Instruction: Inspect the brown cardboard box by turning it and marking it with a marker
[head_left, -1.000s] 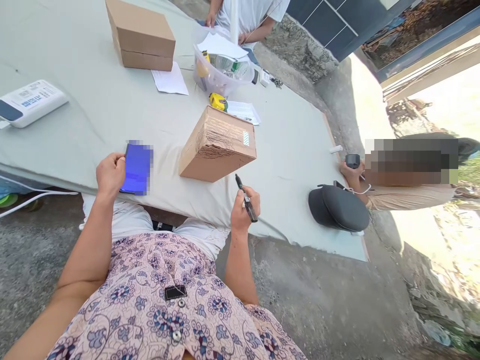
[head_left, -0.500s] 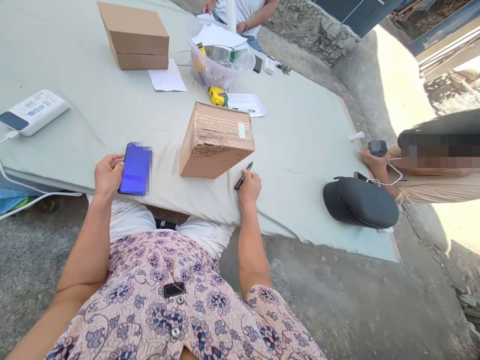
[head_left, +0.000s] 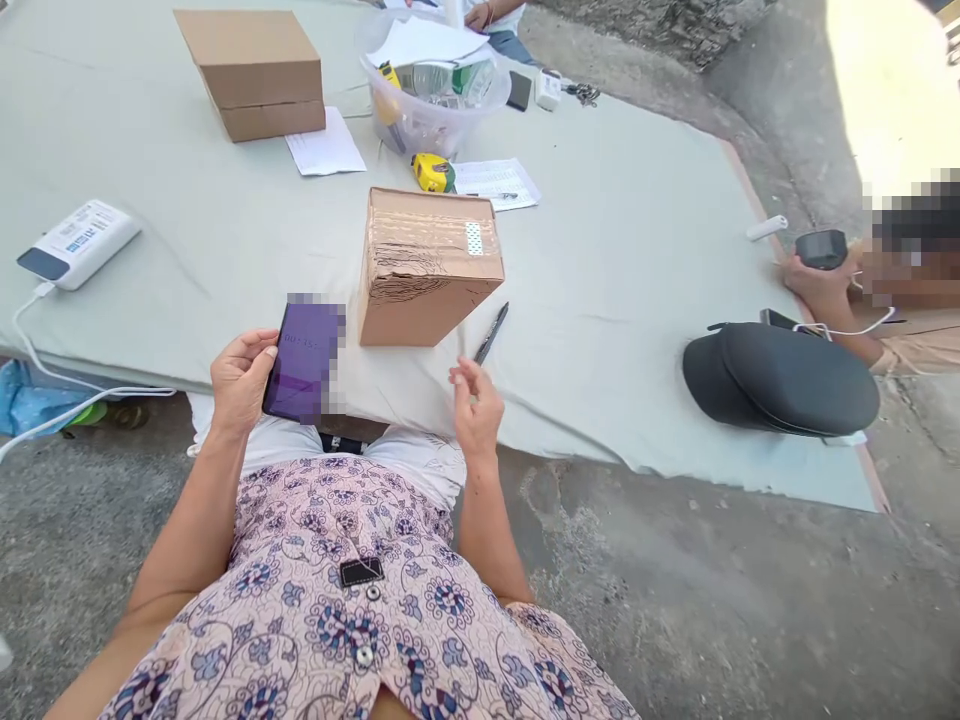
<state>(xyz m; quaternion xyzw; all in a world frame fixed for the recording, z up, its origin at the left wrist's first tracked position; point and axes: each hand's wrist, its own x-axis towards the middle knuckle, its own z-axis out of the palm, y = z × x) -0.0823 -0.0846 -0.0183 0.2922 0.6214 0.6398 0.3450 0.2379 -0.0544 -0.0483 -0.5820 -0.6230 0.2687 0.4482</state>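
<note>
My left hand [head_left: 244, 380] grips a smartphone [head_left: 304, 360] by its left edge, tilted up over the table's near edge. Its screen is purple, partly blurred. My right hand [head_left: 478, 405] is raised at the table edge with fingers loosely curled and apart, holding nothing. Just beyond its fingertips a black pen [head_left: 492, 333] lies on the cloth. Between the hands, farther in, a taped cardboard box [head_left: 431, 270] stands upright, with dark scribbled lines on its top and a small patterned sticker.
Behind the box are a yellow tape measure [head_left: 433, 172], a printed sheet [head_left: 499, 180] and a clear plastic tub [head_left: 431, 130]. Another box [head_left: 255, 75] sits back left, a power bank [head_left: 81, 243] left. Right are a black case [head_left: 780, 380] and another person's hand [head_left: 814, 285] holding a dark device.
My right hand has let go of the pen and drawn back towards me. The phone is lifted and shifted right, its screen changed from blue to purple. The view has turned slightly.
</note>
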